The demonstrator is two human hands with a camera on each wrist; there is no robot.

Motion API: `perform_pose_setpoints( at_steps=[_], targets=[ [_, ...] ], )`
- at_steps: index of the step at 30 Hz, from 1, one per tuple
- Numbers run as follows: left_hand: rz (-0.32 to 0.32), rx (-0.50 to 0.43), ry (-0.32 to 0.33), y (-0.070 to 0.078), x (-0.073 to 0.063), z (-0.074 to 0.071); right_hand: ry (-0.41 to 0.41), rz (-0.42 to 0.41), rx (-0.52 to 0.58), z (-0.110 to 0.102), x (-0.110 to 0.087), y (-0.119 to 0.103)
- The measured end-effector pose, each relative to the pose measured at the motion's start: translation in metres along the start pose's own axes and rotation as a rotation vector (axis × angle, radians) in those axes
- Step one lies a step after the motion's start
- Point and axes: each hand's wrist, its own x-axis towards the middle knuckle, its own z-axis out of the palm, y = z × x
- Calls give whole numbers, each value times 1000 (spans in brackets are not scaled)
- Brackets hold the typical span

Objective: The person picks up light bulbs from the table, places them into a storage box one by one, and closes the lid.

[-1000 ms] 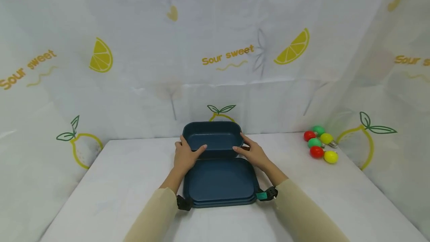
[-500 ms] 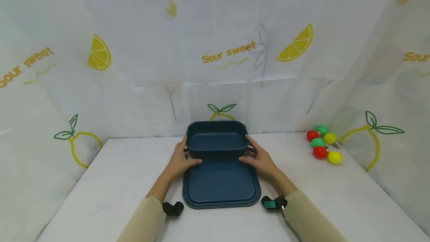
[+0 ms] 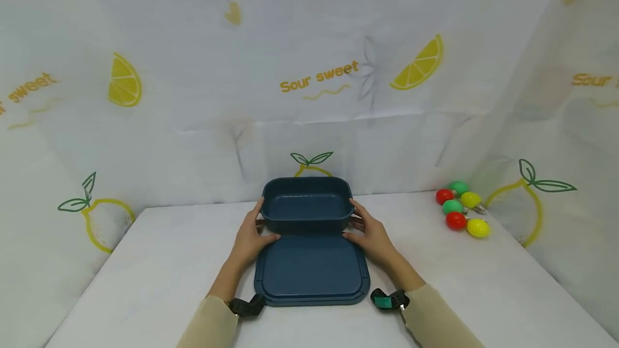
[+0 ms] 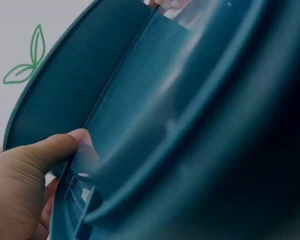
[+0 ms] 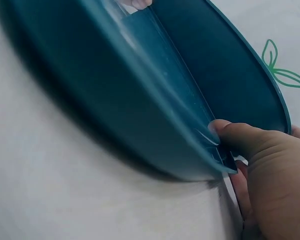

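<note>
Upright at the middle of the table stands an open dark blue rectangular box [image 3: 308,226] with rounded corners; nothing lies inside it. Directly in front of it is a flat, rimmed blue lid-like piece [image 3: 311,270], its far edge meeting the box's near wall in the head view. My left hand [image 3: 249,240] holds the box's left end, fingers along the side and thumb around the near corner. At the right end my right hand [image 3: 376,238] mirrors this grip. Both wrist views show the thumbs low, in the seam between box wall and flat piece; the other fingers are partly hidden.
Several coloured bulbs, among them a red bulb [image 3: 456,221], a yellow bulb [image 3: 478,228] and a green bulb [image 3: 452,207], lie at the table's back right. A white backdrop [image 3: 193,165] with lemon prints hangs right behind the table [image 3: 159,262].
Both thumbs have slid from high on the box's near wall down and outward to its base, while the hands spread slightly. The box has shifted little, and the bulbs lie as before.
</note>
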Motion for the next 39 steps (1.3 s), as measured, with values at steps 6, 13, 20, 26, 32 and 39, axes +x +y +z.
perform_pose_setpoints(
  at_steps=[6, 13, 20, 26, 32, 39],
  targets=[
    [35, 69, 41, -2, -4, 0, 10, -7, -7, 3, 0, 0],
    [0, 31, 37, 2, -3, 5, 36, -63, -11, -1, 0, 3],
    [-49, -266, 54, 9, 5, 8, 29, -64, 44, -1, -1, 4],
    [-62, -291, 13, 9, 4, 8, 17, -51, 33, 2, -2, 0],
    [-83, -273, 9, 6, -2, 5, 36, 41, 41, 3, -3, -7],
    [-50, -287, -10, 9, 6, 8, 388, 54, -32, -33, -6, 4]
  ],
)
